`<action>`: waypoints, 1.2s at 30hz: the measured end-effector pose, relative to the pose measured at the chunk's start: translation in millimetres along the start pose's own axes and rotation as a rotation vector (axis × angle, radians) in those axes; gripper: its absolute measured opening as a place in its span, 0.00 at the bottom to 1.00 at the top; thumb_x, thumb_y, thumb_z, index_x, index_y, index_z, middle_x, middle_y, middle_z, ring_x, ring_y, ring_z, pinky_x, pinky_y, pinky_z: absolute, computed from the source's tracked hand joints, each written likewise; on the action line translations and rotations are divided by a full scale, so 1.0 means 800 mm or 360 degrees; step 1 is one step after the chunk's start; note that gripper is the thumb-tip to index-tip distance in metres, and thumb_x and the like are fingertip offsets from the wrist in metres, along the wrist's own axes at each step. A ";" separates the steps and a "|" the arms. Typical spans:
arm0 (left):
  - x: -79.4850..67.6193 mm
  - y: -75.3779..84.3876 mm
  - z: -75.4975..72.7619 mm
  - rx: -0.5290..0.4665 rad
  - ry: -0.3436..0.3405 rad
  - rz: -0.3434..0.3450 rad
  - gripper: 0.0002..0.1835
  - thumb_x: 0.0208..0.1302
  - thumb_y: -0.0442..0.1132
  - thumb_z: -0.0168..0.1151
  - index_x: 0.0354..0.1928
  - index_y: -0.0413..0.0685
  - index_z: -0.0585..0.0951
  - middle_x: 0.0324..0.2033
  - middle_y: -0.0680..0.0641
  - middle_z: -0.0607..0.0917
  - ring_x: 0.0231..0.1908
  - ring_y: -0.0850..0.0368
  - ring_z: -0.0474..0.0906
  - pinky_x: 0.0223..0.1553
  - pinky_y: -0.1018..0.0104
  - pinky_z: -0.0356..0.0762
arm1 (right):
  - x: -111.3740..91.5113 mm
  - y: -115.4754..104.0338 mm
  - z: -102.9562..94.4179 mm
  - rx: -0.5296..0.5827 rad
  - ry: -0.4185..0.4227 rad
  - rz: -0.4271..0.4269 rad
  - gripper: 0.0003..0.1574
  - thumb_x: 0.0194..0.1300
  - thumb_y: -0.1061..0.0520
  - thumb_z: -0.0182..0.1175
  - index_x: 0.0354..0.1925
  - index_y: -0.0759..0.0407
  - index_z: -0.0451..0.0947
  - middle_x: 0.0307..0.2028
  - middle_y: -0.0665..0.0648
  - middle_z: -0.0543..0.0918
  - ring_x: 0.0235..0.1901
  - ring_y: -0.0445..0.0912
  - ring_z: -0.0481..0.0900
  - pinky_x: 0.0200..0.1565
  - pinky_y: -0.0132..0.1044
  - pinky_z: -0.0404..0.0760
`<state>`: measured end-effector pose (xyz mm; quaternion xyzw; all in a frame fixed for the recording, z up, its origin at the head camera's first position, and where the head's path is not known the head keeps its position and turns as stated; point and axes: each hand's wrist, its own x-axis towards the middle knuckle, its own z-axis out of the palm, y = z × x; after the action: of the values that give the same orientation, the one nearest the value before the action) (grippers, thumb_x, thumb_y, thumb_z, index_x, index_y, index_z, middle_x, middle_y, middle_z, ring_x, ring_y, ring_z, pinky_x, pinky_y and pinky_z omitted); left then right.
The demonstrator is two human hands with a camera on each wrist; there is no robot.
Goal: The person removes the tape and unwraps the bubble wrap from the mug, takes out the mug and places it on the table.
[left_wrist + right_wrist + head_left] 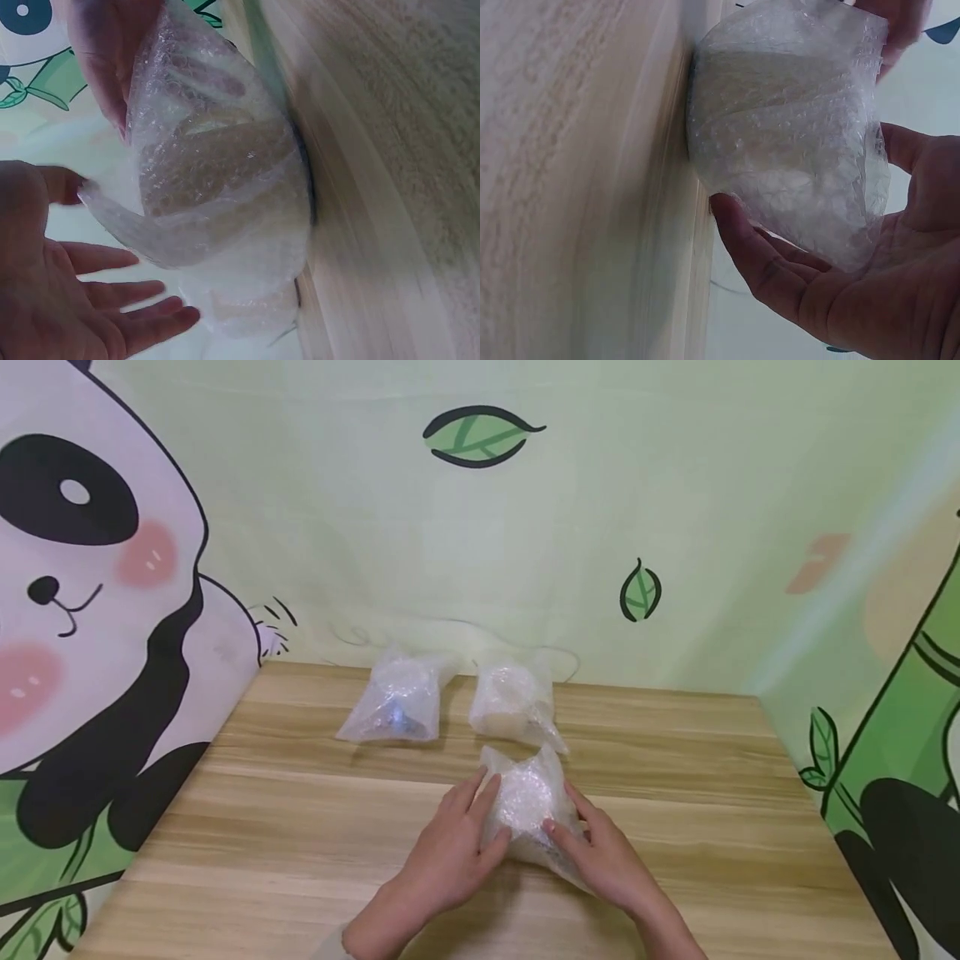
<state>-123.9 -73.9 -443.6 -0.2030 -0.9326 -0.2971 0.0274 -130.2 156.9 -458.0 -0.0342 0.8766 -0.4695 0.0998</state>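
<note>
In the head view, a bubble-wrapped package (527, 797) stands on the wooden table between both hands. Through the clear wrap shows a rounded, tan-looking object (217, 165); its kind is blurred by the bubbles. My left hand (453, 843) is at the package's left side. The left wrist view shows its fingers (120, 292) spread and fairly straight, with the thumb at a loose flap of wrap. My right hand (603, 852) holds the package from the right, its thumb on the near upper side and its fingers curving round the lower edge in the right wrist view.
Two more bubble-wrapped packages stand near the table's back edge: the left one (401, 697) with something blue inside, the right one (513, 697) with pale contents. Behind the table (300, 827) hangs a green backdrop (360, 510) printed with pandas and leaves.
</note>
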 end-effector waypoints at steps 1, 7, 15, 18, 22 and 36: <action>0.000 0.001 -0.001 0.0048 -0.0011 0.0054 0.38 0.72 0.52 0.62 0.77 0.41 0.66 0.79 0.39 0.63 0.77 0.37 0.61 0.74 0.42 0.68 | -0.001 0.000 -0.001 -0.0001 0.0000 0.0004 0.50 0.74 0.36 0.60 0.82 0.51 0.54 0.77 0.66 0.65 0.68 0.65 0.74 0.62 0.62 0.79; 0.009 0.002 -0.001 0.0434 0.0006 0.0427 0.41 0.63 0.53 0.74 0.74 0.45 0.71 0.77 0.46 0.68 0.78 0.44 0.62 0.78 0.50 0.63 | 0.004 -0.001 -0.006 -0.0013 0.0042 -0.0014 0.49 0.72 0.37 0.63 0.81 0.51 0.58 0.73 0.67 0.69 0.63 0.62 0.77 0.57 0.57 0.83; 0.019 -0.004 -0.003 0.0516 0.0225 0.0626 0.24 0.58 0.35 0.74 0.59 0.45 0.85 0.61 0.49 0.86 0.66 0.49 0.78 0.71 0.56 0.74 | 0.011 0.002 -0.001 0.0064 0.0069 -0.0092 0.48 0.70 0.42 0.66 0.79 0.54 0.60 0.73 0.66 0.68 0.69 0.62 0.71 0.62 0.55 0.82; 0.021 -0.003 -0.003 0.0517 0.0251 0.0635 0.21 0.61 0.35 0.72 0.57 0.46 0.86 0.59 0.50 0.87 0.64 0.51 0.80 0.69 0.61 0.76 | 0.011 0.004 0.001 0.0072 0.0073 -0.0084 0.48 0.70 0.42 0.67 0.79 0.54 0.60 0.73 0.66 0.68 0.69 0.62 0.71 0.61 0.54 0.82; 0.026 0.002 -0.002 0.0584 0.0268 0.0612 0.19 0.63 0.37 0.71 0.57 0.48 0.87 0.56 0.52 0.88 0.61 0.54 0.81 0.65 0.64 0.79 | 0.010 0.006 0.002 0.0074 0.0079 -0.0079 0.47 0.70 0.43 0.67 0.79 0.53 0.61 0.73 0.65 0.69 0.68 0.62 0.72 0.61 0.54 0.83; 0.050 0.027 0.012 0.0784 0.0334 0.0545 0.17 0.57 0.42 0.77 0.50 0.56 0.89 0.46 0.56 0.88 0.47 0.54 0.84 0.49 0.63 0.85 | 0.005 0.010 0.003 0.0095 0.0080 -0.0006 0.48 0.70 0.44 0.67 0.80 0.52 0.60 0.74 0.65 0.68 0.68 0.62 0.73 0.61 0.54 0.83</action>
<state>-151.4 -38.2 -433.2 -0.3126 -0.9209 -0.0727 0.2213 -133.2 158.4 -466.6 -0.0210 0.8644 -0.4963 0.0778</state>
